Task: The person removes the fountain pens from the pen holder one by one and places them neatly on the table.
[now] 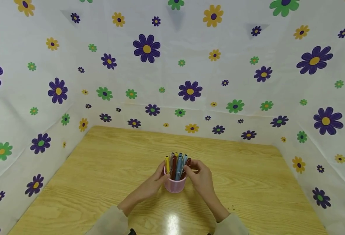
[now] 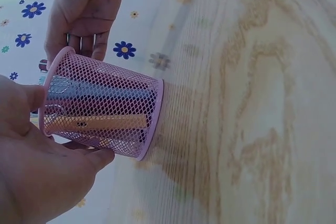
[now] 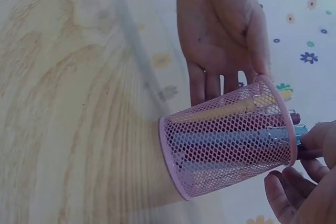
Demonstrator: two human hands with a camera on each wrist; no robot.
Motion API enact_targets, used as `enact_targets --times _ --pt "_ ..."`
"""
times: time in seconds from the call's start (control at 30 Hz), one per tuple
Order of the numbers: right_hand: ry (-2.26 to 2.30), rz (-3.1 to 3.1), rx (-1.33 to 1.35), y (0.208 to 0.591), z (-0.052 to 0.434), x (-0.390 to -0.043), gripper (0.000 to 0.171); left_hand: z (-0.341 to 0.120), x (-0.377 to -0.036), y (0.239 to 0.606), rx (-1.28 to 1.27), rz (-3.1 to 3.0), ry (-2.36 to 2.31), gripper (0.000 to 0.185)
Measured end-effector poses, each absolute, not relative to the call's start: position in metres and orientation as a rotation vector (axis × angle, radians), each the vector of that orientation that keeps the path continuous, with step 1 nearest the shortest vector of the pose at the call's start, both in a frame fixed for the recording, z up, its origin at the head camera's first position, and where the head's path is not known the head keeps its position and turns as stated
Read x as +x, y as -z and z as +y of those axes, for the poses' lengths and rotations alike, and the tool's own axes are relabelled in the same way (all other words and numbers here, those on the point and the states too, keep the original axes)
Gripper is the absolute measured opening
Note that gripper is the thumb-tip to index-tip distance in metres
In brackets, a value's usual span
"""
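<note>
Pink mesh cup (image 1: pixel 174 184) stands upright near the middle of the wooden surface (image 1: pixel 102 176), packed with pens (image 1: pixel 176 164). From above, the left hand (image 1: pixel 153 186) rests open-fingered against its side, while the right hand (image 1: pixel 200 179) pinches a dark red pen (image 1: pixel 188 163) at the rim. Only the wrist views reveal the cup's lattice wall (image 3: pixel 231 145), with an orange barrel (image 2: pixel 100 122) and blue ones (image 3: pixel 226 139) behind it.
</note>
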State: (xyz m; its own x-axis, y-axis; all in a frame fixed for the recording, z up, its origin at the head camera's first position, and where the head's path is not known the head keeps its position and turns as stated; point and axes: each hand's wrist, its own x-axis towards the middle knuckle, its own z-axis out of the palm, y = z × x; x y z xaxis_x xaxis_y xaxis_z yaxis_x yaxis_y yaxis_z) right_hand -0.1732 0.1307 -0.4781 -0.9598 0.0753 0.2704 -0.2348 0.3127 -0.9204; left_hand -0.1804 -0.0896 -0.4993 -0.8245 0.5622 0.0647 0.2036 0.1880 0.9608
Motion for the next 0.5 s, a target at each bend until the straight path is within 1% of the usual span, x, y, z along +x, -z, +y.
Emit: enact_targets --times 0.23,0.5 --pt "-1.706 -2.265 0.139 0.466 0.134 -0.174 0.018 -0.088 -0.179 0.497 0.756 2.177 -1.688 0.068" --pt "-1.906 -2.152 0.137 0.451 0.144 -0.176 0.019 -0.087 -0.179 0.496 0.749 2.164 -1.693 0.068"
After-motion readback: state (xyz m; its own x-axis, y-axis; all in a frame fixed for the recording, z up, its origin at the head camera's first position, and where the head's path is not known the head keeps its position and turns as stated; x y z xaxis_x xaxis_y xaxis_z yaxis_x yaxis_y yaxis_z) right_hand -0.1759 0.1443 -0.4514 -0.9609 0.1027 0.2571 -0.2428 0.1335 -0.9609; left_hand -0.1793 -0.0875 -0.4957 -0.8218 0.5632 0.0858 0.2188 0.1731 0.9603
